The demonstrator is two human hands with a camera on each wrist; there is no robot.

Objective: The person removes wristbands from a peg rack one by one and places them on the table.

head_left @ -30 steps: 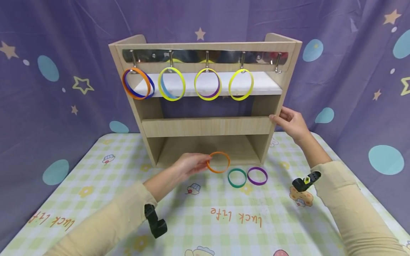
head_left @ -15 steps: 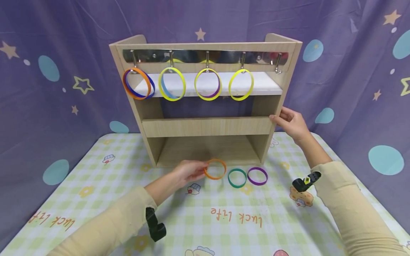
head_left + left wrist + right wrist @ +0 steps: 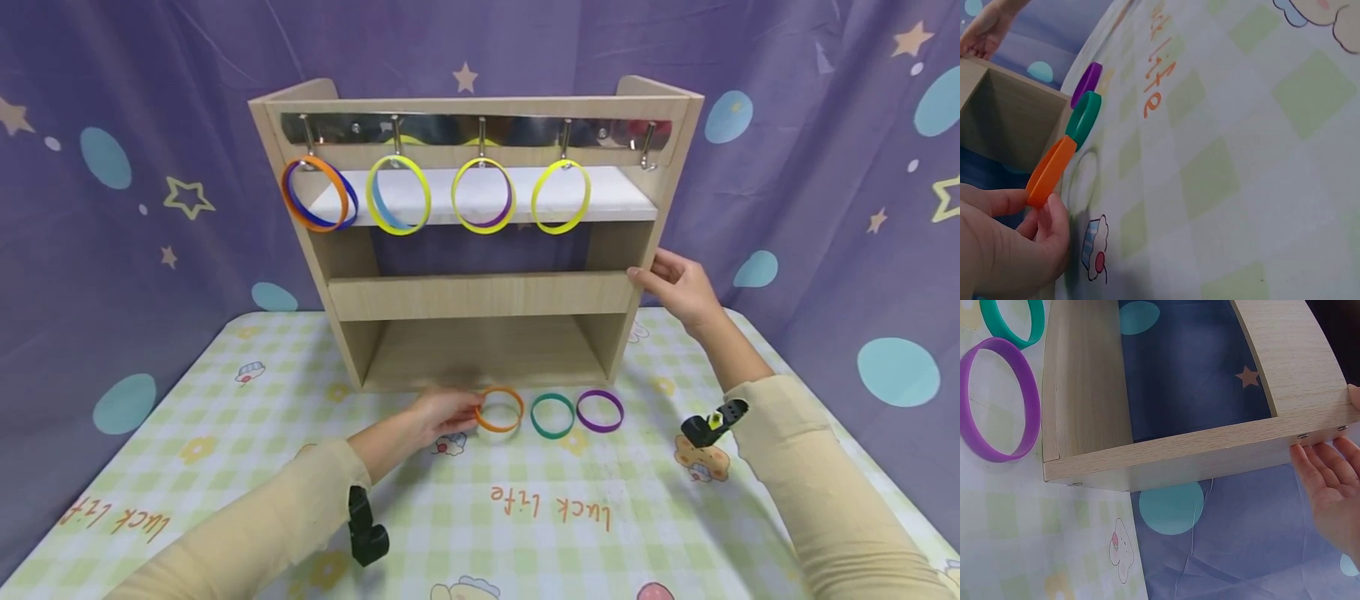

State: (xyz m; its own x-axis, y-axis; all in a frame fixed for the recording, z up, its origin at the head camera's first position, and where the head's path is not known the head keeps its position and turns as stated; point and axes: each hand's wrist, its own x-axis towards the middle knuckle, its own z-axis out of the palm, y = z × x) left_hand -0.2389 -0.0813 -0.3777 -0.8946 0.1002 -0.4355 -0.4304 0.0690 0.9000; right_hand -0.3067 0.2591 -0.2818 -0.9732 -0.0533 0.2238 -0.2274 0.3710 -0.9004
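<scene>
My left hand (image 3: 444, 414) pinches an orange silicone wristband (image 3: 1052, 174) between thumb and fingers, just above the checked cloth. Its shadow falls on the cloth in the left wrist view. To its right lie a green wristband (image 3: 552, 436) and a purple wristband (image 3: 1034, 403). My right hand (image 3: 685, 292) holds the right side panel of a wooden shelf (image 3: 480, 298), thumb at the front edge and fingertips against the outer face. From the shelf's hook rail (image 3: 442, 129) hang orange and blue bands, yellow and light-blue bands, yellow and purple bands, and one yellow band (image 3: 557, 231).
The rightmost hook (image 3: 648, 150) bears no band. A white shelf board (image 3: 600, 196) sits behind the hanging bands. Checked cloth (image 3: 555, 542) covers the table, and a purple curtain (image 3: 150, 67) surrounds it.
My left hand has lowered the orange wristband toward the cloth, slightly left, level with the green and purple ones. The right hand stays on the shelf; the head view has shifted slightly.
</scene>
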